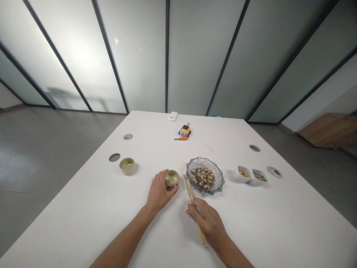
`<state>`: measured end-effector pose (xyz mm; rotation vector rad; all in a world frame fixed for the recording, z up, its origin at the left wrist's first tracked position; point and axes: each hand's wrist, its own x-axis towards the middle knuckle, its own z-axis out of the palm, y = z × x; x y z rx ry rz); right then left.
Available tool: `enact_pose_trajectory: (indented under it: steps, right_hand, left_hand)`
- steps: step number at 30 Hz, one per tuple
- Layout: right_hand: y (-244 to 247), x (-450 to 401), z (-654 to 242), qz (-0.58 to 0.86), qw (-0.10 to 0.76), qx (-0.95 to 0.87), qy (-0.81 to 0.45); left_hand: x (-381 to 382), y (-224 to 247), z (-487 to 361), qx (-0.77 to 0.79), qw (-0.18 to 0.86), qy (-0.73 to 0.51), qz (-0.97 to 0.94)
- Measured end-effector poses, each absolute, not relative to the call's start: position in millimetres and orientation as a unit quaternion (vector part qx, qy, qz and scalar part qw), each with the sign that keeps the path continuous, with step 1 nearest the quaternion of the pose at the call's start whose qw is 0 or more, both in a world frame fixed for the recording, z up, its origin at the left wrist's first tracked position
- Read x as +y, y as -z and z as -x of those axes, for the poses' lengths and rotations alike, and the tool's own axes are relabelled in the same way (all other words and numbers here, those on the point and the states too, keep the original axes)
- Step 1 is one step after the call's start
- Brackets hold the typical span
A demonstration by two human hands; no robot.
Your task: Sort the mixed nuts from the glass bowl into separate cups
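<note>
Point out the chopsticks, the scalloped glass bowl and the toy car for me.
Chopsticks [201, 234]: head view, on the lower shafts, towards the near ends.
Scalloped glass bowl [219, 180]: head view, on the right side wall.
Toy car [185, 130]: head view, on the body.

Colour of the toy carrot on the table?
Orange body with a green end; the head view, the only one, shows it.

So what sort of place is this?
Probably an office or meeting room: a wall of frosted glass panels in dark frames, a big white table with round openings that look like cable holes, and a plain grey floor.
</note>
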<state>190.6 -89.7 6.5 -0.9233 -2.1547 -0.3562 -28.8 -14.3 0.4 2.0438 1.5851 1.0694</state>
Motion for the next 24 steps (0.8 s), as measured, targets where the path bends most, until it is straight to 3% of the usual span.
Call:
enact_pose_trajectory:
  steps: [11,18,24]
  right_hand:
    - [-7,-98,-196,0.331,0.388,-0.849,0.139]
    - [-41,-115,-192,0.317,0.431,-0.834,0.135]
    - [-70,-92,-190,0.325,0.484,-0.81,0.058]
  left_hand:
    - [-15,0,30,0.555,0.19,-0.379,-0.715]
    - [-18,-1,36,0.529,0.204,-0.392,-0.724]
    - [-19,-6,34,0.514,0.213,-0.389,-0.734]
